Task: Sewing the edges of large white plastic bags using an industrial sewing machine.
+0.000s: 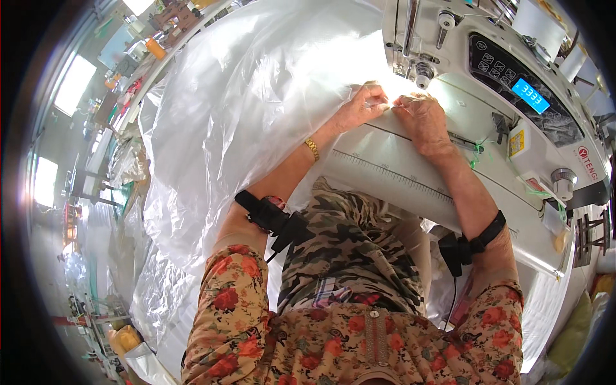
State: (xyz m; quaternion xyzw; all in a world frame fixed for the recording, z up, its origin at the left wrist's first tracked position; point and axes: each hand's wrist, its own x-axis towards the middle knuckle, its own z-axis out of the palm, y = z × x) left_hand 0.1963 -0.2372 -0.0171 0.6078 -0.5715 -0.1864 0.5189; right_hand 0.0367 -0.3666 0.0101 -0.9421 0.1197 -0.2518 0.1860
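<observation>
Both of my hands meet just in front of the needle area of a white sewing machine [443, 48]. The thumb and fingers of my left hand [360, 109] are pinched together, with a small gap to the right. My right hand [423, 120] is closed in a pinch, its fingertips almost touching the left ones. Whatever lies between the fingertips is too small and washed out by the lamp glare to name. A large sheet of clear, crinkled plastic film [237, 96] spreads over the left side, under and beside my left forearm.
A control panel [491, 67] with a lit blue display [530, 96] sits on the machine's arm. A printed ruler scale [391, 172] runs along the table's front edge. Green thread ends [476, 153] hang right of my right hand. White thread cones [538, 29] stand behind the machine.
</observation>
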